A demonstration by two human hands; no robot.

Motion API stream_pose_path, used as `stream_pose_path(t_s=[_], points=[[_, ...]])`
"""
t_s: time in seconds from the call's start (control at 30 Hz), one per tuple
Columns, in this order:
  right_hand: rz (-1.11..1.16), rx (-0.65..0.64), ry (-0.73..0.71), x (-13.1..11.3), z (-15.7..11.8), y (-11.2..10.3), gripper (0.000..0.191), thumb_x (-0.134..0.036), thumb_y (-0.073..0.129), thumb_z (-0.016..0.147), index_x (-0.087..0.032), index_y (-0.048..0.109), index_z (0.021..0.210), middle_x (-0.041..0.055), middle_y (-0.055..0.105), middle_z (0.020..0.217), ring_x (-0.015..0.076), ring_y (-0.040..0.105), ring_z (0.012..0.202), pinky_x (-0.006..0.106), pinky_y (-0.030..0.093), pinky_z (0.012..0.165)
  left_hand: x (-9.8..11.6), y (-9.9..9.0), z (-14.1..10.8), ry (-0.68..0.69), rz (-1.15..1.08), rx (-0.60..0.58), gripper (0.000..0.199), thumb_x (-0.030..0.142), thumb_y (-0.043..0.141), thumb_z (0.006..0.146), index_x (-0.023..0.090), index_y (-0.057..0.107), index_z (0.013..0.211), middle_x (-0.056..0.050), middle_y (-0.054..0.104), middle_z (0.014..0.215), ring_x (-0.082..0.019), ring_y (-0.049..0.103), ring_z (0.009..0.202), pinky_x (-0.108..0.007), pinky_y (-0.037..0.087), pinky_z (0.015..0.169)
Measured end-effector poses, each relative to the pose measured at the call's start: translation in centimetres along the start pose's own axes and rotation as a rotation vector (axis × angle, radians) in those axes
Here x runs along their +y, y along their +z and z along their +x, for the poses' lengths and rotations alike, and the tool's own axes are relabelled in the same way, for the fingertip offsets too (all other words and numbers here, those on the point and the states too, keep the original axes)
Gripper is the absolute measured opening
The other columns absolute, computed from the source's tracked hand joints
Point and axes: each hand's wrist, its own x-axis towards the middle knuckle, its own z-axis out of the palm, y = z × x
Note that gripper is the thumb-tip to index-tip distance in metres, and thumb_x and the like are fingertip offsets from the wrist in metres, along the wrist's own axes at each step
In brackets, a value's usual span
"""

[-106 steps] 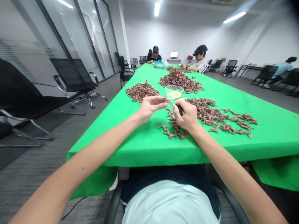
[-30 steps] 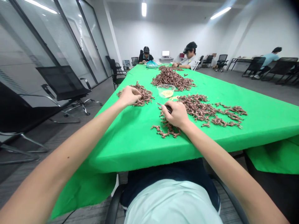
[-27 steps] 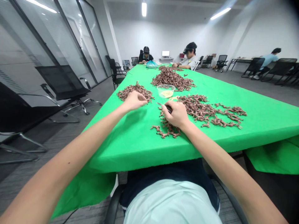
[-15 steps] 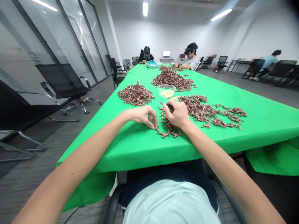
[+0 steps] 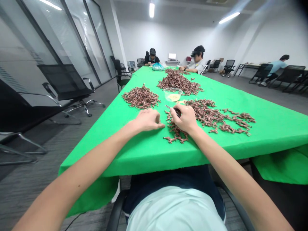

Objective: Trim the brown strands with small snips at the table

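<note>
My right hand [image 5: 184, 118] is closed around a dark-handled tool [image 5: 177, 112] whose thin metal tip points left. Under and beside that hand lies a small heap of brown knobbly pieces [image 5: 176, 132]. Just left of the heap, my left hand [image 5: 150, 120] rests low over the green cloth with fingers bent together; whether something small is between the fingertips is too small to tell. Beyond the hands stands a clear round bowl [image 5: 173, 95] with pale bits in it. A larger spread of brown pieces [image 5: 204, 112] lies to the right of my right hand.
Two more brown piles lie on the green-covered table [image 5: 144, 150], one at left [image 5: 141, 97] and one farther back [image 5: 180, 82]. A blue bag [image 5: 158, 66] sits at the far end. Two people sit there, and a third sits at the right. Chairs stand at left.
My left hand has shifted slightly, its fingertips now straighter and pointing right. The brown piece formerly at its fingertips is no longer visible there. My right hand still holds the tool.
</note>
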Motion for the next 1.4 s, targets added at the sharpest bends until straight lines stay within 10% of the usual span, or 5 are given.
stream_pose_path(t_s=[0.5, 0.9, 1.4], points=[[0.044, 0.017, -0.006, 0.0, 0.0, 0.1, 0.033, -0.045, 0.053, 0.096, -0.020, 0.070, 0.082, 0.0045, 0.070, 0.072, 0.0177, 0.059, 0.064, 0.031, 0.041, 0.067, -1.6, -0.5, 0.0, 0.161, -0.122, -0.143, 0.018, 0.027, 0.068, 0.079, 0.018, 0.071, 0.094, -0.008, 0.073, 0.099, -0.022, 0.065, 0.090, -0.030, 0.048, 0.078], [0.050, 0.047, -0.026, 0.3, -0.1, 0.2, 0.033, -0.044, 0.053, 0.096, -0.020, 0.069, 0.080, 0.0033, 0.068, 0.070, 0.0159, 0.056, 0.060, 0.031, 0.039, 0.064, -1.4, 0.4, 0.8, -0.024, -1.109, -0.045, 0.042, 0.036, 0.090, 0.067, 0.011, 0.079, 0.100, -0.015, 0.078, 0.106, -0.027, 0.072, 0.103, -0.048, 0.052, 0.103], [-0.133, 0.093, -0.179, 0.5, -0.3, 0.3, 0.031, -0.043, 0.051, 0.098, -0.019, 0.067, 0.087, 0.0061, 0.069, 0.078, 0.0180, 0.061, 0.070, 0.030, 0.039, 0.066, -0.4, -0.2, 0.4, -0.050, -1.452, 0.049, 0.028, 0.028, 0.088, 0.074, 0.013, 0.081, 0.097, -0.013, 0.078, 0.107, -0.025, 0.071, 0.109, -0.046, 0.050, 0.106]])
